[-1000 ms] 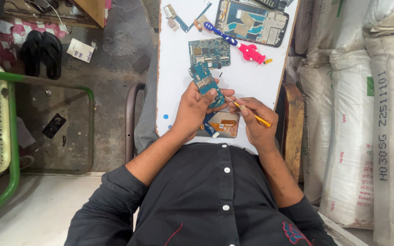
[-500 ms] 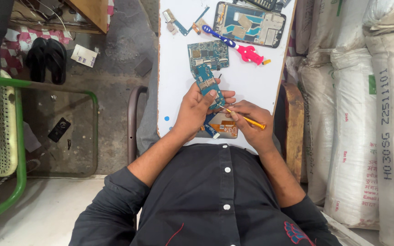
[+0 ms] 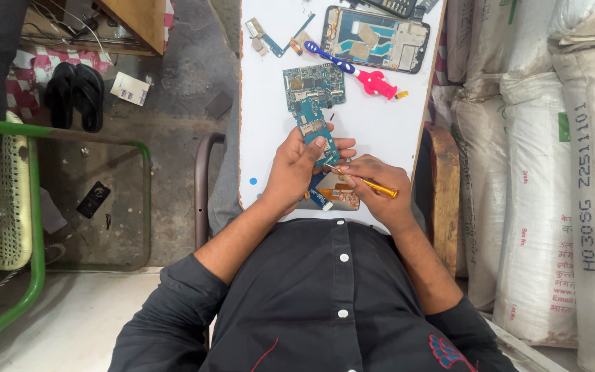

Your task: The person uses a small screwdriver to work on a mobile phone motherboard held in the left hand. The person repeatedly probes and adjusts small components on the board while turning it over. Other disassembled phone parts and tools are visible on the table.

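Observation:
My left hand (image 3: 301, 169) grips the near end of a blue-green phone circuit board (image 3: 311, 96) that lies lengthwise on the white work board (image 3: 266, 110). In my right hand (image 3: 377, 186) is a thin yellow-handled screwdriver (image 3: 366, 182), its tip pointing left at the board by my left fingers. Under both hands lies an orange-brown flex part with a blue tab (image 3: 332, 198).
At the far end of the white board lie an opened phone frame (image 3: 374, 38), a blue-and-pink toothbrush (image 3: 356, 72) and small loose parts (image 3: 263, 34). White sacks (image 3: 545, 172) are stacked on the right. A green chair frame (image 3: 32, 207), black sandals (image 3: 74, 93) and a dark object (image 3: 93, 200) are on the floor at left.
The view has shifted slightly. My hands stay on the circuit board, and the screwdriver tip has edged a little closer to it.

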